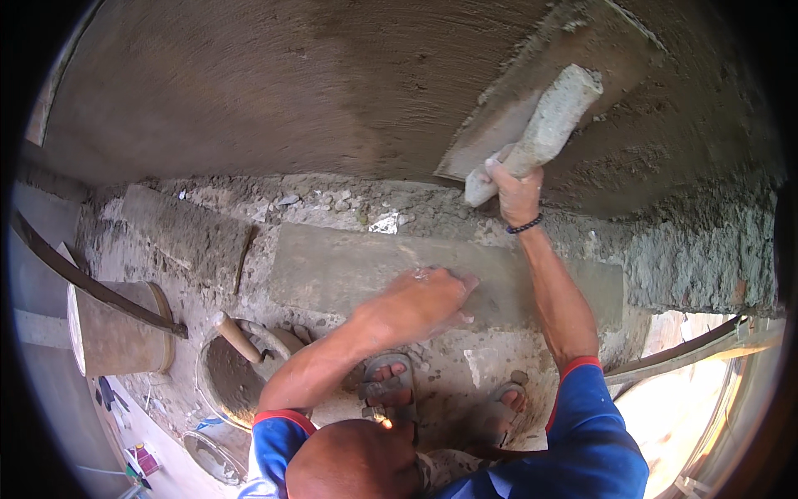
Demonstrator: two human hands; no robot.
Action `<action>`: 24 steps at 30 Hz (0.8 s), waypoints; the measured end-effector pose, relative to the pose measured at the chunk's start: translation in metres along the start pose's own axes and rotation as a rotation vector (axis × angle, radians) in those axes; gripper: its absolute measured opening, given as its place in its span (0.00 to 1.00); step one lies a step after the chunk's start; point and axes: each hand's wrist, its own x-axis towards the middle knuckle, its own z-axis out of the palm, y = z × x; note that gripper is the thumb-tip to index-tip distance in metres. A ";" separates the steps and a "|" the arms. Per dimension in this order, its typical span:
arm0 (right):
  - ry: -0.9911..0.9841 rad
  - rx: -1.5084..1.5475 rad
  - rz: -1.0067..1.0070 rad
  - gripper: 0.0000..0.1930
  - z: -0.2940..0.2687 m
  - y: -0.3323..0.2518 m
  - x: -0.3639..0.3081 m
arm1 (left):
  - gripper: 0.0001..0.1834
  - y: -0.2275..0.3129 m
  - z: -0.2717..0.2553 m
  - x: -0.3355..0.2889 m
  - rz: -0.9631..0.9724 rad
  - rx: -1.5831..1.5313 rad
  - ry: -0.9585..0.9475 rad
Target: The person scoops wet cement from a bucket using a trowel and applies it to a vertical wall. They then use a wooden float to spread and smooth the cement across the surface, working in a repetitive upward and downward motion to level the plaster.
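My right hand [517, 190] is raised against the grey plastered wall [274, 91] and grips the mortar-caked handle of a plastering float [549, 125]. The float's flat blade lies tilted on the wet plaster at the upper right. A dark bead bracelet circles that wrist. My left hand [420, 301] reaches forward and down, lying palm-down and flat on a long grey slab [332, 266] at the foot of the wall. Nothing shows in its fingers.
A pan of mortar [218, 376] with a wooden-handled tool [237, 336] sits at the lower left, beside a cylindrical bucket [116, 328]. My sandalled feet [391, 389] stand on rubble-strewn ground. Rough uncoated masonry [706, 254] is at the right, and another grey slab [187, 234] lies at the left.
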 end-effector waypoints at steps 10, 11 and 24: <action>0.008 -0.006 -0.027 0.04 0.158 0.004 -0.011 | 0.26 -0.012 -0.007 -0.029 -0.085 -0.021 0.048; -0.021 -0.041 -0.013 0.04 0.174 0.000 -0.013 | 0.26 -0.015 -0.006 -0.030 -0.076 -0.028 0.064; -0.282 -0.371 -0.180 0.23 0.257 0.030 -0.009 | 0.25 -0.031 -0.029 -0.062 -0.329 0.023 0.127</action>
